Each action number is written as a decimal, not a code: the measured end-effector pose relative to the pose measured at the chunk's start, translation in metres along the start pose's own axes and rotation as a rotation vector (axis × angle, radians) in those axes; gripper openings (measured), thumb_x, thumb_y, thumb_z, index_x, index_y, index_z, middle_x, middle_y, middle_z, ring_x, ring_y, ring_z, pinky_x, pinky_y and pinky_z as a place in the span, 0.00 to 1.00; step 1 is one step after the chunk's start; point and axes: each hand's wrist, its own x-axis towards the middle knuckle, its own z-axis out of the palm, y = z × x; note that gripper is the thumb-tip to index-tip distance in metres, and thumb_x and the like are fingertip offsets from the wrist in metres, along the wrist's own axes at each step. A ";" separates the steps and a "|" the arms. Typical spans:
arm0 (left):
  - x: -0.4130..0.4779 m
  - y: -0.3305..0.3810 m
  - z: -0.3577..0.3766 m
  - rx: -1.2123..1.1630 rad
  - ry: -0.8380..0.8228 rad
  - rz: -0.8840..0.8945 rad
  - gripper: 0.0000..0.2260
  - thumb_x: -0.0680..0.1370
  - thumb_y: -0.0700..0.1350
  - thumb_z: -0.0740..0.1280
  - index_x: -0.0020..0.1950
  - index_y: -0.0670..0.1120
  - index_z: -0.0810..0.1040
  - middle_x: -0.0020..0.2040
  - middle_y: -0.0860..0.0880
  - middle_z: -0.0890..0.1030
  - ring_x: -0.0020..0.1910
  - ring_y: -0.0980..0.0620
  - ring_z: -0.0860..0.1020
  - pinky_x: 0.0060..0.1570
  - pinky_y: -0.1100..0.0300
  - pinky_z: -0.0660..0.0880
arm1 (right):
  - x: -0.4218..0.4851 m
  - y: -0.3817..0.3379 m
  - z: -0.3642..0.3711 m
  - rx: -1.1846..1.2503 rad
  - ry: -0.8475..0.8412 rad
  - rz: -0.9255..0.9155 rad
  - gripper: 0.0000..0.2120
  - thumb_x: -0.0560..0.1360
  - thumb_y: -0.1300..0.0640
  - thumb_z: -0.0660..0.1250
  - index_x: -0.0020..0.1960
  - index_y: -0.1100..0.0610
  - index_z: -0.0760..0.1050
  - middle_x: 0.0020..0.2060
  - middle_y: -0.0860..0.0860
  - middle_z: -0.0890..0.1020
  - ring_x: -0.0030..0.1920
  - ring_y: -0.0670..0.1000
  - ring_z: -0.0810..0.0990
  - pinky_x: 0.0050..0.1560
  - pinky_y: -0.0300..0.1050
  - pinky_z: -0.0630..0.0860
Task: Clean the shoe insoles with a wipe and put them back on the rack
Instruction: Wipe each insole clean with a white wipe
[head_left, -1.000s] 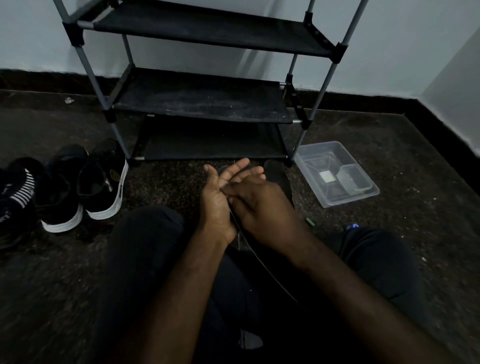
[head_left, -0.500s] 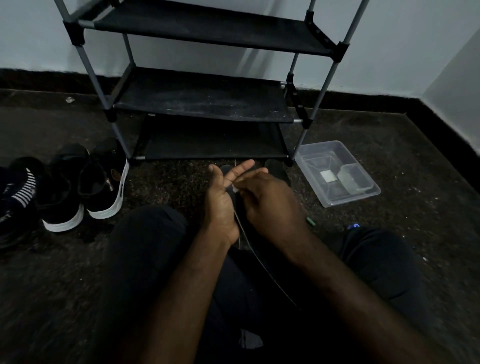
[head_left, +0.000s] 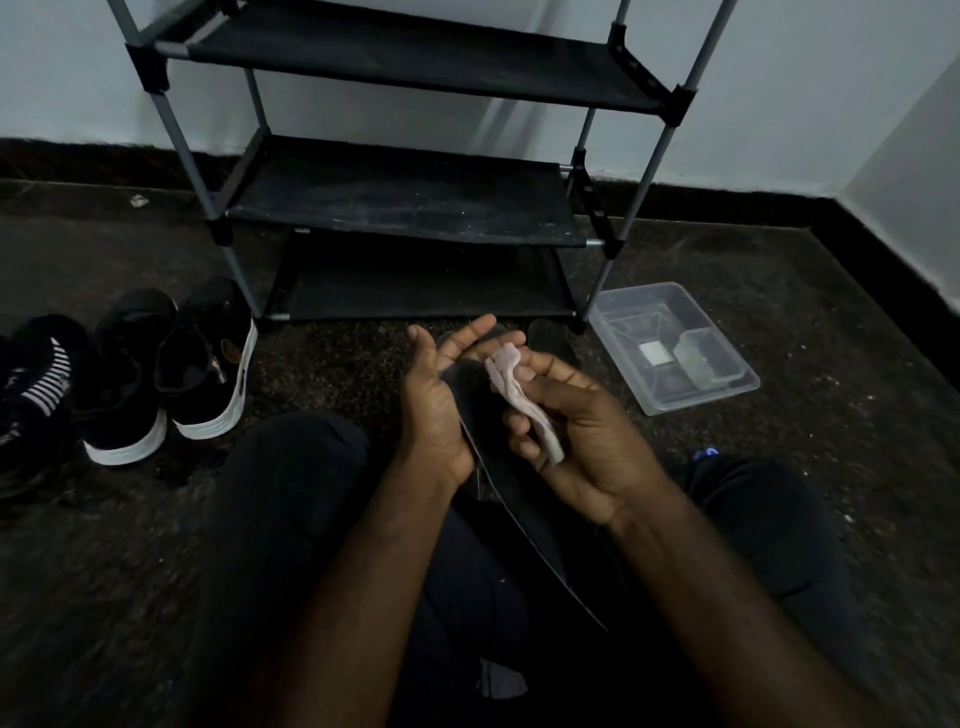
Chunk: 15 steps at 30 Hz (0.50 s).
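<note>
A dark shoe insole (head_left: 511, 483) stands on edge over my lap, running from my knees toward the rack. My left hand (head_left: 441, 395) supports its far end, fingers nearly straight against its left face. My right hand (head_left: 571, 436) has turned palm up just right of the insole and grips a crumpled pale pink wipe (head_left: 519, 395). A second dark insole (head_left: 550, 338) lies on the floor behind my hands. The black shoe rack (head_left: 405, 208) stands in front of me with bare shelves.
Black sneakers with white soles (head_left: 171, 364) stand on the floor at the left, with a striped shoe (head_left: 36, 384) beside them. A transparent plastic tray (head_left: 675, 348) sits right of the rack. White walls close the back and right.
My right hand has lifted off the insole and rolled palm up, so the wipe now shows. My left hand stays on the insole.
</note>
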 end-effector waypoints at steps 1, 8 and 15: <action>0.000 0.000 -0.001 -0.004 -0.004 -0.003 0.33 0.80 0.66 0.45 0.62 0.42 0.76 0.56 0.39 0.83 0.44 0.44 0.83 0.38 0.53 0.80 | 0.000 0.000 0.000 0.001 -0.009 -0.001 0.09 0.72 0.60 0.65 0.51 0.57 0.79 0.40 0.52 0.80 0.28 0.46 0.72 0.24 0.35 0.66; -0.002 0.002 0.001 -0.100 -0.033 -0.024 0.33 0.80 0.66 0.46 0.65 0.41 0.74 0.58 0.38 0.81 0.36 0.43 0.82 0.36 0.48 0.79 | 0.004 -0.006 -0.008 -0.079 0.023 -0.042 0.11 0.74 0.55 0.66 0.52 0.60 0.79 0.41 0.55 0.79 0.31 0.47 0.73 0.27 0.38 0.67; 0.001 -0.001 0.002 -0.108 -0.052 0.013 0.31 0.81 0.64 0.47 0.63 0.40 0.74 0.54 0.37 0.82 0.54 0.41 0.82 0.59 0.44 0.75 | 0.002 -0.007 -0.014 -0.565 0.193 -0.237 0.08 0.78 0.58 0.68 0.51 0.62 0.82 0.34 0.56 0.79 0.33 0.47 0.74 0.30 0.38 0.71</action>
